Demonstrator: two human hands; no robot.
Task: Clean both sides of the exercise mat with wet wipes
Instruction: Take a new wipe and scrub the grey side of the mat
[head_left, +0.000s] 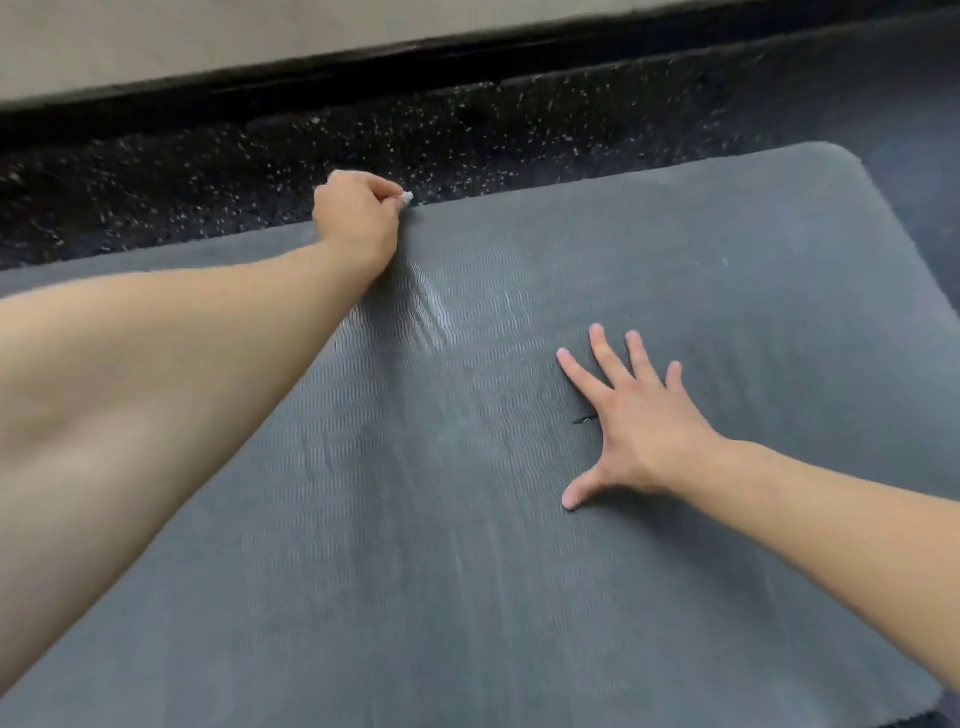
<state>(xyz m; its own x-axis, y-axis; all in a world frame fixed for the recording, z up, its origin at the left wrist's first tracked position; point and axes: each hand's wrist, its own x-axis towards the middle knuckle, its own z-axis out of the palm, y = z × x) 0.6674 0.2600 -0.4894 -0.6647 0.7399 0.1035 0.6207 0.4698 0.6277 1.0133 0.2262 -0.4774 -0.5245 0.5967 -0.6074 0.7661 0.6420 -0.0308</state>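
A grey ribbed exercise mat (519, 545) lies flat on the floor and fills most of the view. My left hand (358, 223) is at the mat's far edge, closed around a white wet wipe (406, 197); only a small tip of the wipe shows past the fingers. A shiny wet streak (434, 312) runs across the mat just behind that hand. My right hand (628, 415) rests flat on the mat at centre right, fingers spread, holding nothing. A small dark mark (584, 419) sits on the mat beside that hand.
Black speckled rubber flooring (208, 176) borders the mat's far edge. Beyond it run a dark baseboard strip (363, 67) and a pale wall (208, 36). The mat's rounded far right corner (847, 156) meets plain dark floor (914, 119).
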